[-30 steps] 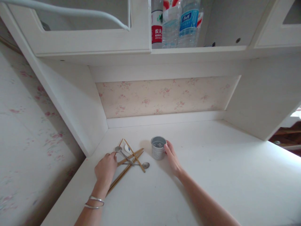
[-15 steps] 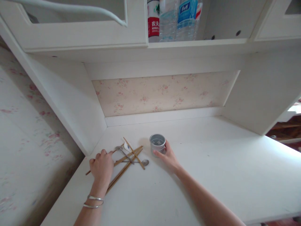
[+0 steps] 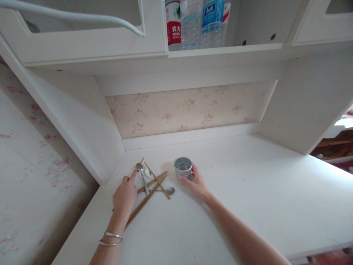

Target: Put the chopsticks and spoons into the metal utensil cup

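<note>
Upper spoon (image 3: 143,179) swung | left hand (image 3: 125,194): fingertip touching it, grip unclear | right hand (image 3: 199,187): clasping metal cup (image 3: 183,174)

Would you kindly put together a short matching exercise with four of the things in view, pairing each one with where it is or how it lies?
Things
1. Grey cup
2. Silver bracelets
3. Plastic bottles
4. Chopsticks

Places and states
A. Standing on the cupboard shelf
B. Around the wrist of the left hand
C. Crossed over one another on the white tabletop
D. Held at its side by the right hand

Right pairs
1-D, 2-B, 3-A, 4-C
</note>
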`<state>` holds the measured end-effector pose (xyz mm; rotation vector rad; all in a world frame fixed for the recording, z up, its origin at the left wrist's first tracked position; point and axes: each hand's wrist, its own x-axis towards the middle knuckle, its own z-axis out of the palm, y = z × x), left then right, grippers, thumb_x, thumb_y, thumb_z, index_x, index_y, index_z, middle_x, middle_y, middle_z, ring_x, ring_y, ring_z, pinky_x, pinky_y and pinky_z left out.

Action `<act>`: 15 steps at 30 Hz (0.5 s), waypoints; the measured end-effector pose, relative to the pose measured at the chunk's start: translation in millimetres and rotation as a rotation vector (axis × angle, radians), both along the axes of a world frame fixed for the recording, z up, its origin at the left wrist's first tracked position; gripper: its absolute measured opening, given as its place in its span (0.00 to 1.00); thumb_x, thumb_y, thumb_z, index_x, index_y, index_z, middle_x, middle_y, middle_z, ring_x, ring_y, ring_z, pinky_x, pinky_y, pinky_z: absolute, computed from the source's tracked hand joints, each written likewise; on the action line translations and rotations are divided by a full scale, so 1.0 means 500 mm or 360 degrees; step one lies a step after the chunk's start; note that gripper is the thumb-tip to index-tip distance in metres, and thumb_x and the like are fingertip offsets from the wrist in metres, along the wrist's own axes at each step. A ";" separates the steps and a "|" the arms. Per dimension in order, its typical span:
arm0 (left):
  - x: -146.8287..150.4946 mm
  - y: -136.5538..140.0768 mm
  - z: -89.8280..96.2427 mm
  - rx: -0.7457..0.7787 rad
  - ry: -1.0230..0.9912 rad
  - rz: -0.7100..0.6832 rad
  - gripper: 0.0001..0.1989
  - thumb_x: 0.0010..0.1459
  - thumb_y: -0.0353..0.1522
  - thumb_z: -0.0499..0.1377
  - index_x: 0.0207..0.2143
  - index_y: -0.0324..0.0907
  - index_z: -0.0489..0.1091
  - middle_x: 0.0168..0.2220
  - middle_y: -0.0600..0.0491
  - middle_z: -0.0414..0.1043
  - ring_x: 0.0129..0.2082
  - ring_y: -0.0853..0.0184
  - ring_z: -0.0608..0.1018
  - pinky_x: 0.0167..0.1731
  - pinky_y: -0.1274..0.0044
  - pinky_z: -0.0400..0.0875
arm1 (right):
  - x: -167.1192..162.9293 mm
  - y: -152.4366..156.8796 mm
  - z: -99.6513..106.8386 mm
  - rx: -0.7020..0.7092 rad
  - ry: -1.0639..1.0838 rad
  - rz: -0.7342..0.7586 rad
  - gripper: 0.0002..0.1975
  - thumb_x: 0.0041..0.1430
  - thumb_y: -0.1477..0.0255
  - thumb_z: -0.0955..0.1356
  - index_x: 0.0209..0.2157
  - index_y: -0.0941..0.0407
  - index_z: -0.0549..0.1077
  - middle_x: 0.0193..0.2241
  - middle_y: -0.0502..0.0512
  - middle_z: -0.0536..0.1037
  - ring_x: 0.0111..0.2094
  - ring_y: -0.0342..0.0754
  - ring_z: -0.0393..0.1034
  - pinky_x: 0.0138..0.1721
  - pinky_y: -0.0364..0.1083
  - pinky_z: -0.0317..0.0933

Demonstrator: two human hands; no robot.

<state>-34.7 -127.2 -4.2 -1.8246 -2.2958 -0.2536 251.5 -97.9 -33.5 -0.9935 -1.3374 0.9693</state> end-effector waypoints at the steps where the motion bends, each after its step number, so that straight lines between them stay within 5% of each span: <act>1: 0.004 0.000 -0.001 0.0015 -0.0004 -0.0004 0.26 0.63 0.30 0.40 0.64 0.53 0.48 0.40 0.47 0.66 0.27 0.65 0.74 0.25 0.75 0.62 | 0.000 -0.001 0.001 -0.0002 -0.0007 0.0012 0.34 0.44 0.65 0.74 0.54 0.50 0.64 0.49 0.57 0.74 0.49 0.56 0.68 0.49 0.56 0.62; 7: 0.014 0.001 0.001 -0.0081 -0.0007 0.0091 0.26 0.64 0.44 0.36 0.63 0.55 0.51 0.34 0.49 0.63 0.23 0.66 0.72 0.26 0.75 0.63 | 0.000 -0.004 0.004 -0.0007 -0.0031 0.0024 0.32 0.46 0.65 0.73 0.53 0.50 0.65 0.48 0.57 0.75 0.49 0.55 0.69 0.49 0.56 0.62; 15: 0.016 -0.003 -0.005 -0.0178 -0.0080 -0.0045 0.25 0.65 0.35 0.39 0.64 0.54 0.48 0.36 0.49 0.62 0.23 0.69 0.72 0.27 0.76 0.63 | 0.000 -0.004 0.006 0.0007 -0.0017 0.0032 0.31 0.46 0.65 0.73 0.53 0.50 0.66 0.49 0.57 0.74 0.49 0.56 0.68 0.49 0.56 0.62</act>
